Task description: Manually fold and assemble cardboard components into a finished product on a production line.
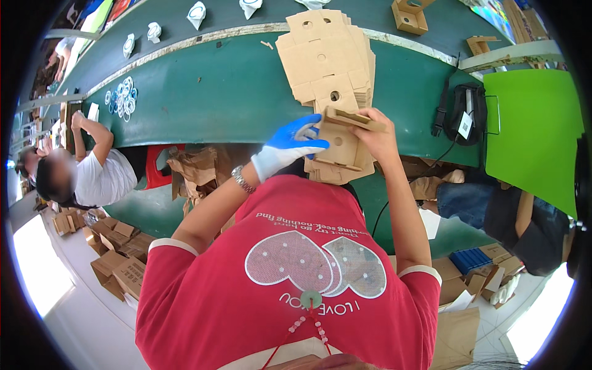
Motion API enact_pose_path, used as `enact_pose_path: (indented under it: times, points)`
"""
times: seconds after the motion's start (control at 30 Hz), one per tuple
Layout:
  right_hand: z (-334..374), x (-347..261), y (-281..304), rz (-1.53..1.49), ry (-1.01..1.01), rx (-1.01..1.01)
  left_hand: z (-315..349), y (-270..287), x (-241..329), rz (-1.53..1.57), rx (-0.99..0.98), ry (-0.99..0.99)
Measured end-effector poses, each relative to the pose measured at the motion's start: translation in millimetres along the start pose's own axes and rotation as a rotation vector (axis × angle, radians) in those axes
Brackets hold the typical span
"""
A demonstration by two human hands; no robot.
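Note:
A small brown cardboard box (338, 147), partly folded with its walls standing up, is between my hands at the near edge of the green table. My left hand (290, 147), in a blue and white glove, has its fingers curled at the box's left side. My bare right hand (377, 137) is closed on the raised flap at the right, with its thumb toward the inside of the box. Just beyond lies a stack of flat die-cut cardboard blanks (320, 57), round holes cut in them. More cardboard shows beneath the box.
On the green table (216, 92) lies a pile of white and blue rings (125, 98). Small white-wrapped pieces (197, 13) and a folded box (410, 16) are on the belt behind. A black bag (467, 114) and a green panel (533, 135) stand right; another person (102, 166) sits left.

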State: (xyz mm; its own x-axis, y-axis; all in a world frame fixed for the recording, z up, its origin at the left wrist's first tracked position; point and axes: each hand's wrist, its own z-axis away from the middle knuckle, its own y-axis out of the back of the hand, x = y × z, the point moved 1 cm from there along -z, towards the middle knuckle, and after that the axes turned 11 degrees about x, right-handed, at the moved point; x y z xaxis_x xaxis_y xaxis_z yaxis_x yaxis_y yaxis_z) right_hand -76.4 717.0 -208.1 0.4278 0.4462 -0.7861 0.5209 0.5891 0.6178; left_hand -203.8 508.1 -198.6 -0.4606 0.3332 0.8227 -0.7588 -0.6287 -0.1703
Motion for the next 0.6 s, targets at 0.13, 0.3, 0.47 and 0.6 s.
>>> enact_pose_path:
  times: [0.13, 0.3, 0.47, 0.6]
  points:
    - [-11.5, -12.6, -5.3, -0.434, -0.196, 0.159, -29.5, 17.2, 23.4, 0.146, 0.277, 0.057]
    - [20.8, 18.7, -6.8, -0.633, -0.454, 0.467, -138.0, 9.6, 93.2, 0.192, 0.172, -0.141]
    - [66.3, 16.7, -15.6, -0.435, -0.332, 0.489, -285.8, -21.2, 160.9, 0.081, 0.245, -0.267]
    - [77.4, 4.6, -25.1, 0.047, -0.092, 0.422, -329.3, -8.2, 168.3, -0.197, 0.373, -0.23]
